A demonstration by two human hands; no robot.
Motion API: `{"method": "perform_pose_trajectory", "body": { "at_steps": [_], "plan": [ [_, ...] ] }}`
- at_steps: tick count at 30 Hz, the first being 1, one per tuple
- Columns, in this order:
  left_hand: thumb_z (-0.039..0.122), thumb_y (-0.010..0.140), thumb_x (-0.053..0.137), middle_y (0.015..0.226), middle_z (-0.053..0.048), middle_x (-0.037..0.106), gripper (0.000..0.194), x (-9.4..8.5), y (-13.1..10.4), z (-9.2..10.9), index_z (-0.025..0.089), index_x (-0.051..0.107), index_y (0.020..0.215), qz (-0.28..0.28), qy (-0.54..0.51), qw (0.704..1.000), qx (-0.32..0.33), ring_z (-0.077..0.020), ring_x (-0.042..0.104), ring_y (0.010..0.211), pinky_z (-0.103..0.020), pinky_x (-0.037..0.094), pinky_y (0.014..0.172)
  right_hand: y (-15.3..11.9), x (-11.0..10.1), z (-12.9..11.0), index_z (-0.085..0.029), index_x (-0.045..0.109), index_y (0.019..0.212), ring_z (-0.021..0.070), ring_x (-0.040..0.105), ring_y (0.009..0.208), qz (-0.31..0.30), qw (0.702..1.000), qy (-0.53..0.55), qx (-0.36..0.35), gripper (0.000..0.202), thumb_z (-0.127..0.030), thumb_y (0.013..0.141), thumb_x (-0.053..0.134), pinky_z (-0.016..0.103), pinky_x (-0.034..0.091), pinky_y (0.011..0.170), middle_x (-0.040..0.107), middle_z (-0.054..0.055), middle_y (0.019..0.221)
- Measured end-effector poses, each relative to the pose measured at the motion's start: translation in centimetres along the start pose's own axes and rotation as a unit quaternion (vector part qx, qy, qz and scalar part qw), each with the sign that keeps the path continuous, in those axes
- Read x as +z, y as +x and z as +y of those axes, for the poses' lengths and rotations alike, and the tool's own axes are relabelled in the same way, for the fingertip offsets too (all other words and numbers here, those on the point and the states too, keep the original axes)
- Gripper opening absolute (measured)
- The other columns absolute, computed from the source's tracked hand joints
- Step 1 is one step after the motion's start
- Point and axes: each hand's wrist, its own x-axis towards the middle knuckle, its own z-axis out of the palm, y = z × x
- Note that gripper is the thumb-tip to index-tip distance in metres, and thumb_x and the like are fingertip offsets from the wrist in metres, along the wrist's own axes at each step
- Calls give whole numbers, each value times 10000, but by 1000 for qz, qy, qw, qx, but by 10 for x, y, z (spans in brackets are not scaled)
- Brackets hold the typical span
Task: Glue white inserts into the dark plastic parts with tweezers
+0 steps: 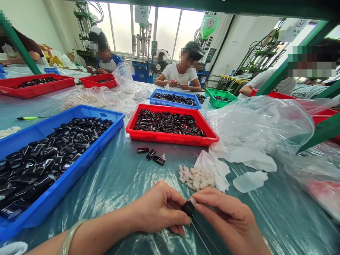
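L hand (156, 209) is closed on a small black pc (188, 208), thumb below, fingers behind; R hand (228, 216) has thumb & forefinger pinched on what looks like a pale bit (193, 201), right at the black pc's upper R side. Both are over the counter (117, 184), toward its near edge, w/ two thin rods (203, 235) below, link to the black pc unclear. Just beyond, a pile of pale bits (196, 177) sits beside a white cloth (212, 168), w/ a clear bottle (249, 181) off toward the R edge. Three loose black pcs (151, 154) lie nearer than the red tray (172, 137); a blue tray (87, 170) of more runs along the L side. Step in hand, my read: pale bit being worked against the black pc. Next move calls for a steady L grip & fine, light R fingertip control; exact contact is too small to tell.
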Motion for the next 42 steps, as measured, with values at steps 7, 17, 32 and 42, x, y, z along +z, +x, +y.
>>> {"method": "perform_pose_trajectory", "body": {
  "at_steps": [7, 17, 32, 42],
  "plan": [
    [258, 645, 628, 502, 22, 523, 147, 0, 0, -1, 119, 591, 617, 8, 41, 999, 5, -120, 575, 536, -204, 455, 526, -1, 0, 0, -305, 696, 967, 130, 633, 666, -38, 997, -26, -57, 292, -101, 785, 593, 198, 512, 593, 661, 9, 766],
    [266, 654, 611, 462, 31, 482, 178, -1, -2, -2, 133, 541, 559, 19, 72, 997, 19, -122, 574, 509, -183, 419, 481, -2, 2, 2, -299, 704, 967, 135, 617, 651, -68, 995, -41, -64, 289, -108, 801, 563, 209, 502, 564, 644, 34, 770],
    [275, 652, 615, 463, 25, 508, 209, -2, -1, -3, 141, 505, 534, 30, 62, 997, 29, -125, 584, 502, -180, 429, 462, -1, 6, 2, -309, 741, 826, 149, 591, 664, -64, 994, 44, 83, 151, -241, 782, 613, 239, 491, 597, 619, 25, 738],
    [258, 646, 621, 460, 28, 514, 167, -1, -3, -1, 138, 545, 558, 34, 61, 997, 22, -112, 571, 490, -180, 435, 476, 0, 7, 1, -290, 738, 814, 152, 579, 674, -71, 991, 69, 95, 133, -266, 779, 613, 247, 486, 602, 602, 31, 746]
  ]
}}
